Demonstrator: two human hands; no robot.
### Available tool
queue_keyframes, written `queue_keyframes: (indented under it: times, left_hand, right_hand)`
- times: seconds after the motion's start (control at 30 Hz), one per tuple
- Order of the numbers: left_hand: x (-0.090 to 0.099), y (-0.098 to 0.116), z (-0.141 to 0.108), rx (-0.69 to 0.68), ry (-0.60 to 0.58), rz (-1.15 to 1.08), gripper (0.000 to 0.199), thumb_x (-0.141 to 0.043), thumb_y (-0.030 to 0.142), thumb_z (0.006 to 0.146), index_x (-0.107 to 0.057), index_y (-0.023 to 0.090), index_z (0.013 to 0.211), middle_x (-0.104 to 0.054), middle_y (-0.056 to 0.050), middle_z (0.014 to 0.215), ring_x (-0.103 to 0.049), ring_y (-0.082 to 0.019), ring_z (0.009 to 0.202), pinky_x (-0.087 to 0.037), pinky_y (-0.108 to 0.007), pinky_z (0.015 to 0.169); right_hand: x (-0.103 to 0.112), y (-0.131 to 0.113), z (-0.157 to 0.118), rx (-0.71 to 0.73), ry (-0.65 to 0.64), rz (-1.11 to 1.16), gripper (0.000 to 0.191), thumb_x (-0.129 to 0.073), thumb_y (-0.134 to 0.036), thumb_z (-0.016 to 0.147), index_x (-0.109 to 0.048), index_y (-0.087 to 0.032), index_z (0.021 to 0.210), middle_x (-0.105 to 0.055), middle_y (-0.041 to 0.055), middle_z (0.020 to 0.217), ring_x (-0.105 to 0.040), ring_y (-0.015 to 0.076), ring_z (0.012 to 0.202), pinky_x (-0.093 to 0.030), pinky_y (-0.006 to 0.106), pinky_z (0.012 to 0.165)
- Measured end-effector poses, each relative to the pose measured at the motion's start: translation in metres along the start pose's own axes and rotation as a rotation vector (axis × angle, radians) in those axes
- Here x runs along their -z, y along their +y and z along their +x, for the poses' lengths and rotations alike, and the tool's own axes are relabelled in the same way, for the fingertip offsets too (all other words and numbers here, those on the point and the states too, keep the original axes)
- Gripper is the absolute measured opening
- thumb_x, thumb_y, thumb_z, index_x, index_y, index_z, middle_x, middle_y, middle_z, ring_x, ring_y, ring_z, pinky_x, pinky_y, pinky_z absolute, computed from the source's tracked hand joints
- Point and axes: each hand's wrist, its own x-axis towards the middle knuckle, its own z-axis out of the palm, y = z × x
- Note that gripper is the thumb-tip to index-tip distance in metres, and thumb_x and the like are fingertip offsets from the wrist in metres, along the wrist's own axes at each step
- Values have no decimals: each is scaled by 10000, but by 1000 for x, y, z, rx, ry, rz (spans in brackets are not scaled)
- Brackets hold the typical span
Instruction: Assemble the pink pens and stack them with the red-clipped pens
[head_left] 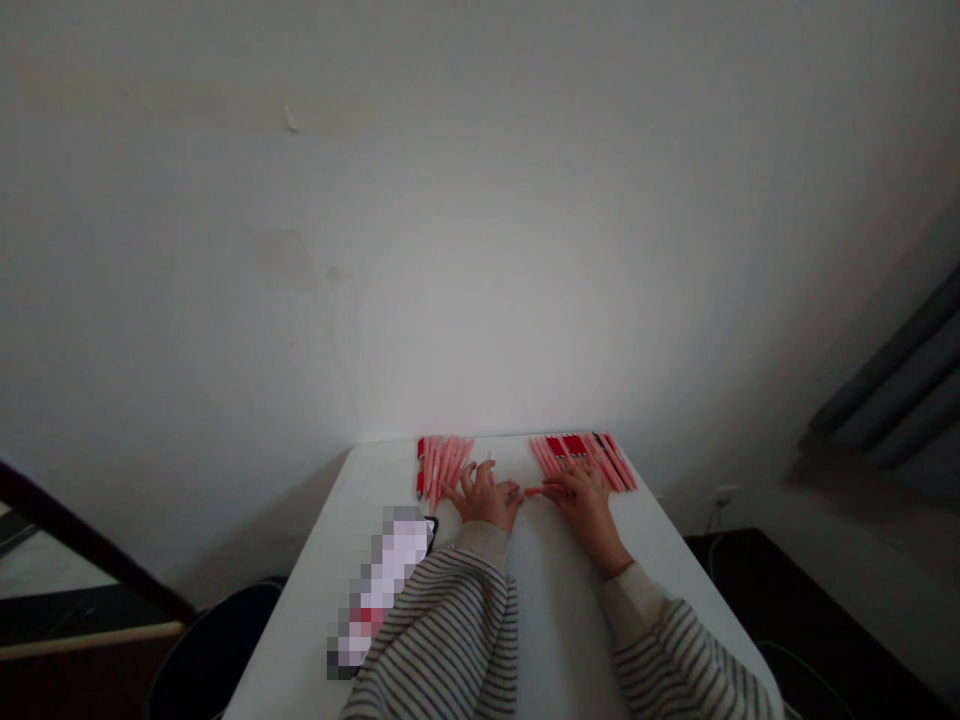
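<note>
Two groups of pink and red pens lie at the back of the white table, a left group (pixel 448 462) and a right group (pixel 616 462). My left hand (pixel 487 502) is beside the left group, with some fingers spread and its thumb and a finger near a small dark-tipped piece (pixel 513 494). Between thumb and fingers, my right hand (pixel 589 508) pinches a red pen part (pixel 534 491) that points towards my left hand. A pale, slim piece (pixel 492 462) stands out just behind my left fingers.
A phone-like device (pixel 397 575), its screen blurred out, lies left of my left sleeve. The white table (pixel 315 570) meets a grey wall. A dark round bin (pixel 217 650) is at the lower left, and curtain folds hang at the right.
</note>
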Motion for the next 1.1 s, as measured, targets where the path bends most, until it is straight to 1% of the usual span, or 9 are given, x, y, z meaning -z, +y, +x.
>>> queue_keyframes:
  times: [0.13,0.23,0.33,0.5,0.57,0.7,0.83,0.97,1.1]
  left_hand:
    - [-1,-2,1,-21,-2,8,129,-705,426,668,-715,417,796,-523,62,1331,-316,-295,1314,44,-711,1055]
    - [-1,-3,0,-39,-7,4,122,-689,446,682,-712,425,800,-521,67,1333,-313,-295,1315,43,-718,1049]
    - [0,-1,0,-30,-18,3,114,-692,455,678,-713,428,787,-517,75,1335,-306,-289,1319,43,-705,1059]
    - [3,2,0,1,-39,-1,75,-680,438,696,-713,428,762,-510,91,1340,-288,-272,1327,75,-694,1058]
    - [4,2,0,0,-48,-7,82,-690,423,688,-715,420,766,-511,83,1341,-284,-276,1327,87,-700,1049]
    - [5,3,-1,1,-39,-12,104,-693,407,687,-716,412,788,-519,72,1336,-297,-278,1320,63,-695,1059]
    - [6,4,-2,-3,-30,-10,100,-690,436,685,-716,405,776,-516,72,1339,-298,-282,1322,49,-693,1062]
    - [7,4,-2,4,-48,8,117,-700,414,680,-713,410,796,-510,76,1345,-287,-274,1326,41,-685,1068]
    - [6,3,-1,5,-39,24,104,-680,451,694,-711,423,789,-513,88,1342,-304,-266,1313,37,-688,1069]
  right_hand:
    - [-2,3,0,29,6,7,137,-607,-358,820,-722,-296,862,-646,42,946,-479,234,944,-351,398,850]
    - [-5,5,-1,54,-2,22,117,-616,-310,818,-725,-310,858,-653,31,941,-473,230,960,-342,399,862]
    - [-6,6,-2,59,-8,27,118,-617,-298,817,-727,-314,855,-658,29,940,-468,230,958,-342,399,859]
    - [-5,6,-1,29,-22,25,192,-596,-291,831,-696,-307,994,-666,30,950,-465,233,978,-340,403,888]
    - [-4,4,-1,-1,-23,34,204,-585,-298,838,-686,-289,1015,-665,38,955,-469,234,985,-342,401,895]
    - [0,0,-1,-60,-7,46,206,-555,-359,854,-697,-259,964,-649,61,927,-486,234,967,-351,402,887]
    - [3,-2,-1,-59,-16,12,233,-534,-407,858,-709,-257,892,-644,59,868,-499,233,943,-352,406,881]
    - [4,-3,-1,-28,-33,3,196,-555,-394,846,-705,-277,892,-666,44,897,-485,244,975,-340,417,894]
    - [3,-3,-1,-42,-51,24,161,-565,-353,843,-700,-282,895,-674,30,923,-472,244,985,-323,420,905]
